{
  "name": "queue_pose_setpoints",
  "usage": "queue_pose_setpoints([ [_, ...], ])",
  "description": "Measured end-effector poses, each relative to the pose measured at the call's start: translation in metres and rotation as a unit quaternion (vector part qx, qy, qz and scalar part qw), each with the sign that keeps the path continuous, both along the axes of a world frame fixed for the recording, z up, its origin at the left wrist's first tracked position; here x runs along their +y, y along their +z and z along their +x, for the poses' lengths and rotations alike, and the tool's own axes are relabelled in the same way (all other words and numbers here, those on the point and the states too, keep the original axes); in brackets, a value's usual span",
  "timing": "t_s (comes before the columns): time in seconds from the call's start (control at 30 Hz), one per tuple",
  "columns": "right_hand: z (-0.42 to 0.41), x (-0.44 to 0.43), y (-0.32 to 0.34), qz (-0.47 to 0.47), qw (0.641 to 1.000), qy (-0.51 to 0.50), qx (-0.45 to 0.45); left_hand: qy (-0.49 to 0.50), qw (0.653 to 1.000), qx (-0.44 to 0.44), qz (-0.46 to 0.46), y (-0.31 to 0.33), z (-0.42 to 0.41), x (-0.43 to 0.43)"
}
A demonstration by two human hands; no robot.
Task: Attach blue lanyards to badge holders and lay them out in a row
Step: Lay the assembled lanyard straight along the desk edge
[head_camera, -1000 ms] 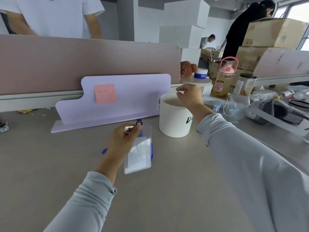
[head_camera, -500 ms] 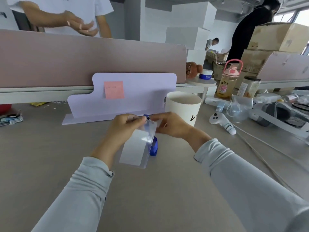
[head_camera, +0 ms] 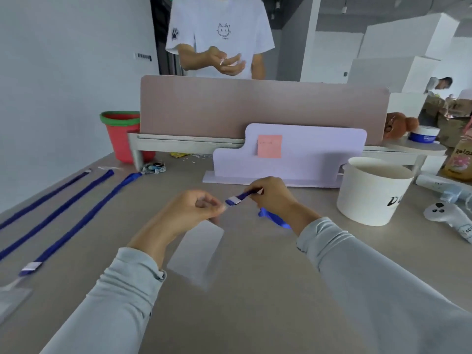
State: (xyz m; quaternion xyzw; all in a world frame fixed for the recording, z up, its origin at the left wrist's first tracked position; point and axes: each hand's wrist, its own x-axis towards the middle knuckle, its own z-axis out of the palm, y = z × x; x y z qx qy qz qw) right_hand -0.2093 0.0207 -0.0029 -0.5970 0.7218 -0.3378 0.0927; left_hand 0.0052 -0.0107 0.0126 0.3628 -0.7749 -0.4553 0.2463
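- Toward left edge of surface [head_camera: 255, 315]: three blue lanyards [head_camera: 76, 223] laid out side by side, straps running from far-left area toward near-left corner.
- Rightmost of the three ends in white clip band, with clear badge holder [head_camera: 12, 300] at near-left corner; looks attached. Ends of other two run out of frame; attachment there cannot be told.
- Judged: row started, three laid; a fourth in hand, not yet placed.
- Left hand [head_camera: 189, 213], mid-surface: fingers curled, thumb and forefinger pinched on top of clear holder [head_camera: 196, 251]. Holder hangs from pinch, lower end close to surface; contact not clear.
- Holder: transparent, flat, rectangular, faintly glossy, blurred.
- Between hands: white-banded clip end [head_camera: 233, 200] of blue lanyard, meeting the left pinch. Clip seated in holder slot or not: too small to tell.
- Right hand [head_camera: 273, 198]: closed around blue strap just behind clip; rest of strap [head_camera: 273, 217] looped under wrist.
- Left to do, judged: confirm clip, straighten strap, lay beside third lanyard.
- Right edge: white tub [head_camera: 370, 192], not involved.
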Motion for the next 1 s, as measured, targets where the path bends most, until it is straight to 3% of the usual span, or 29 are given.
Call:
queue_pose_setpoints([
  [0.3,0.106,-0.082,0.003,-0.095,0.987,0.108,0.067,0.080,0.982,-0.170,-0.013,-0.032,0.106,-0.006],
  [0.6,0.176,-0.118,-0.043,0.023,0.968,0.219,0.118,0.143,0.929,-0.339,-0.024,-0.054,0.162,-0.004],
  [0.73,0.187,-0.123,-0.054,0.009,0.954,0.260,0.150,0.177,0.917,-0.355,-0.039,-0.051,0.168,0.001],
  [1.0,0.185,-0.122,-0.074,-0.005,0.959,0.245,0.144,0.165,0.897,-0.405,-0.061,-0.050,0.170,0.001],
])
